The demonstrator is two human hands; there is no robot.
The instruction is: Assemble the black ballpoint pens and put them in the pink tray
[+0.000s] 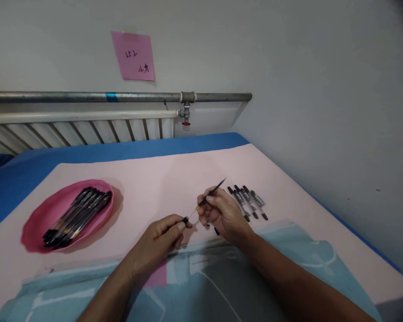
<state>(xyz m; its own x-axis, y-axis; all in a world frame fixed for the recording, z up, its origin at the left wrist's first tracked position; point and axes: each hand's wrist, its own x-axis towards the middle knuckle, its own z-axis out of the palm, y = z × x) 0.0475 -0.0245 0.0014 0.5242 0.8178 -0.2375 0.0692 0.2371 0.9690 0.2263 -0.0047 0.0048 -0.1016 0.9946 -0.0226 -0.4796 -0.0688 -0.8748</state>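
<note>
My right hand [225, 212] pinches a slim pen refill [216, 188], its dark pointed tip up to the right. A yellow band and a clear stretch of tube show at its lower end. My left hand [166, 232] is closed on a small black pen end piece [185, 219], which meets the refill's clear tail; whether it is fixed to it I cannot tell. Right of my right hand lie several clear pens with black ends [250, 201]. Under that hand, another black-ended piece [216, 231] is partly hidden.
A pink oval basket [30, 230] on the left holds a pile of black-capped pens [79, 217]. Pale pink covering [147, 179] lies over a blue surface [121, 152]. A light blue patterned cloth [298, 250] lies in front. Behind are a radiator [87, 129], pipe [147, 97] and wall.
</note>
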